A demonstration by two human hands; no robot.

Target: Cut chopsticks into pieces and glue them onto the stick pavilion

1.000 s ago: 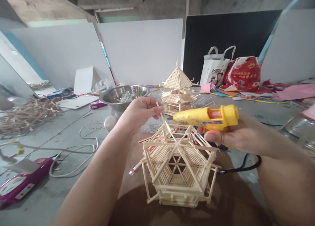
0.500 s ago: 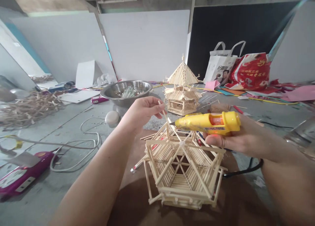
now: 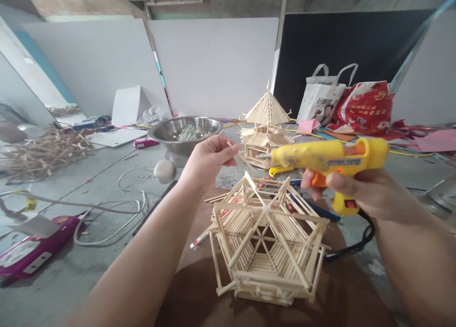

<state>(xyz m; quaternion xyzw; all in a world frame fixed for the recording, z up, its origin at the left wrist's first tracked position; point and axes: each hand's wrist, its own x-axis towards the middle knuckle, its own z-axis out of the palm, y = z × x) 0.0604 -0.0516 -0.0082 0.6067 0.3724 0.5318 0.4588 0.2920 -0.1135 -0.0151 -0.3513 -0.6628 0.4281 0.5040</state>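
Observation:
My left hand point(image 3: 208, 163) pinches a thin wooden stick point(image 3: 230, 144) between thumb and fingers, above the far left edge of a six-sided stick frame point(image 3: 265, 210). The frame has spokes meeting at a glued hub and rests on a brown round board point(image 3: 192, 289). A yellow hot glue gun point(image 3: 320, 157) is gripped in my right hand point(image 3: 377, 194), with fingers by its orange trigger. Its nozzle points left, raised above the frame and apart from it. Behind stands a tiered stick pavilion point(image 3: 268, 108) with a pointed roof, its lower part partly covered by the gun.
A steel basin point(image 3: 185, 132) stands behind my left hand. To the left are a purple power strip point(image 3: 39, 251), white cables point(image 3: 107, 212) and a heap of sticks point(image 3: 42, 153). Blue-handled pliers point(image 3: 317, 210) lie beneath the gun. Bags point(image 3: 365, 108) stand back right.
The glue gun has pulled away from the stick's end, moving right and slightly up. My left hand has stayed nearly in place, and the stick has come up off the frame.

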